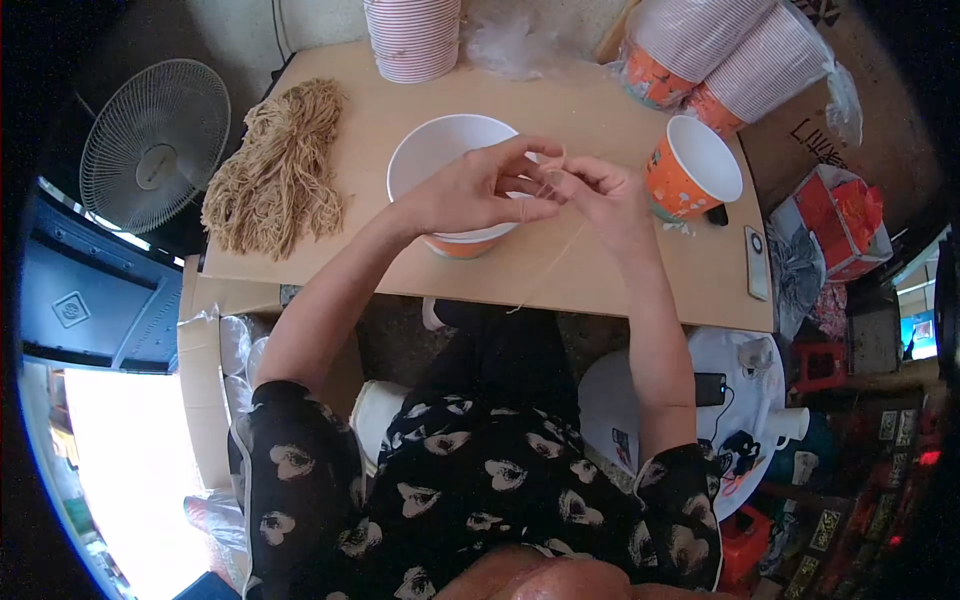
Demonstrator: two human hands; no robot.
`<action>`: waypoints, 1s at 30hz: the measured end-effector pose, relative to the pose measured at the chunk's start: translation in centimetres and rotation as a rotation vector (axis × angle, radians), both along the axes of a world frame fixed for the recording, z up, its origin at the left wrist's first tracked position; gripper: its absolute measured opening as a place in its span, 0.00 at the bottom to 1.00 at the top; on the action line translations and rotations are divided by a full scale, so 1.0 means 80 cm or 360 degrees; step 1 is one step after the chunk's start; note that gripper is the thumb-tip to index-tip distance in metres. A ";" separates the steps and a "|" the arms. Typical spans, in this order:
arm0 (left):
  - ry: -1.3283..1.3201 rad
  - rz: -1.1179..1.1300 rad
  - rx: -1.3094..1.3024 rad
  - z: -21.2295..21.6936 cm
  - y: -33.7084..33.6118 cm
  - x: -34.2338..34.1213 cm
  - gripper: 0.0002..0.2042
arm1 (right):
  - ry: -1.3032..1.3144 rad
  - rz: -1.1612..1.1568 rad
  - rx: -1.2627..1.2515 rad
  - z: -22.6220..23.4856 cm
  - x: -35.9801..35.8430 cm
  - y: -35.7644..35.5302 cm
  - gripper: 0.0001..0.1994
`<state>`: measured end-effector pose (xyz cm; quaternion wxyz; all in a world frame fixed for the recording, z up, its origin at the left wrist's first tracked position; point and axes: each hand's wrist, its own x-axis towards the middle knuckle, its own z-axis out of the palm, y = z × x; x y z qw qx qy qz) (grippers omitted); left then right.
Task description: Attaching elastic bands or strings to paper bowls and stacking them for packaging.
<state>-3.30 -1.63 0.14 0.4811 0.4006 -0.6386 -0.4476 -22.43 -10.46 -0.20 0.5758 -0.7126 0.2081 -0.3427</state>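
Wooden table: both hands, left hand and right hand, pinch one string over a paper bowl; the string pile looks barely used.

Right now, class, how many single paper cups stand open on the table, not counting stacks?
2: one cup under the hands, one orange cup at the table's right. Stacked ones behind aren't counted.

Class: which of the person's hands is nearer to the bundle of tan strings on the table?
Left. The left hand sits over the white bowl, nearer the string bundle; the right hand is beyond it.
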 end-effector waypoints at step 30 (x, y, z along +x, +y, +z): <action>0.0521 -0.0524 0.0796 0.014 -0.037 0.024 0.15 | 0.0236 0.0220 -0.0377 0.069 -0.011 -0.036 0.03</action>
